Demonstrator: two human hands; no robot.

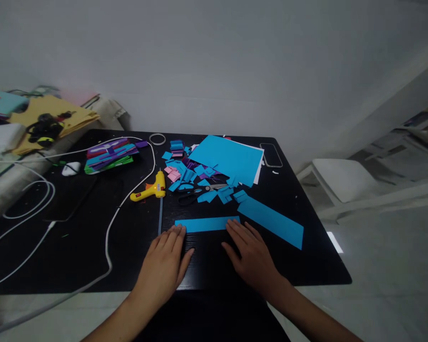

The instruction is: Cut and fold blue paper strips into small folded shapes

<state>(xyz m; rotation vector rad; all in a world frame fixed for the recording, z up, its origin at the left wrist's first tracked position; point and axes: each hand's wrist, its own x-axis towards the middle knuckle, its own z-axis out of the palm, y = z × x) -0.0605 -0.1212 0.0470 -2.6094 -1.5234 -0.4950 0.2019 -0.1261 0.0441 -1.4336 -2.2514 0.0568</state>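
Observation:
A narrow blue paper strip [207,224] lies flat near the front of the black table. My left hand [166,254] rests with its fingertips on the strip's left end, fingers stretched and thumb apart. On the right end press the outstretched fingers of my right hand [251,251]. To the right lies a wider blue paper strip [273,221], slanting toward the table's right edge. Beyond my hands, scissors [203,189] lie partly under small cut blue paper pieces [225,194]. A yellow glue gun [151,187] with its glue stick [160,216] sits ahead of my left hand.
Blue sheets [228,159] lie at the back, beside a phone-shaped case [271,155]. A bundle of coloured paper [110,154] is at back left. A white cable [109,237] crosses the left side, near a dark phone [69,202]. A white chair [342,178] stands right.

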